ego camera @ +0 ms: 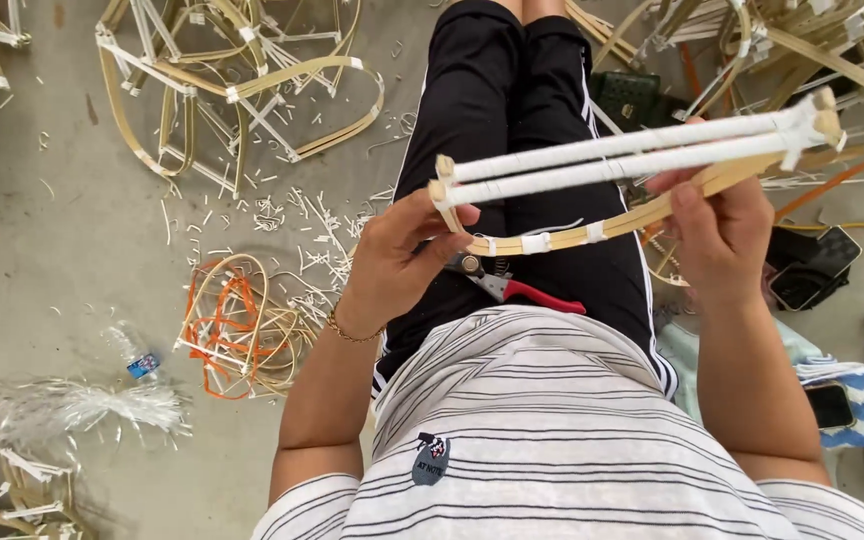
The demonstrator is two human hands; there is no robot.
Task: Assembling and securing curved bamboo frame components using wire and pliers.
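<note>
Both hands [397, 262] [717, 240] grip a white-wrapped bamboo frame [632, 160] over the lap.

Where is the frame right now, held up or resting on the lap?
Held up: the left hand and right hand grip the frame above the lap.

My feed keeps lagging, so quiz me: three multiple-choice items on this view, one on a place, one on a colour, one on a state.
1. Where do the pliers lie?
A. on the person's lap
B. on the floor by the orange coil
C. in the left hand

2. What colour are the plier handles?
A. blue
B. red
C. green

3. How is the bamboo frame held?
A. by the right hand alone
B. resting on the floor
C. by both hands, off the lap

Answers: 1 A, they rest on the black trousers. 2 B, the handles show red. 3 C, the left hand grips one end and the right hand the other side.
</note>
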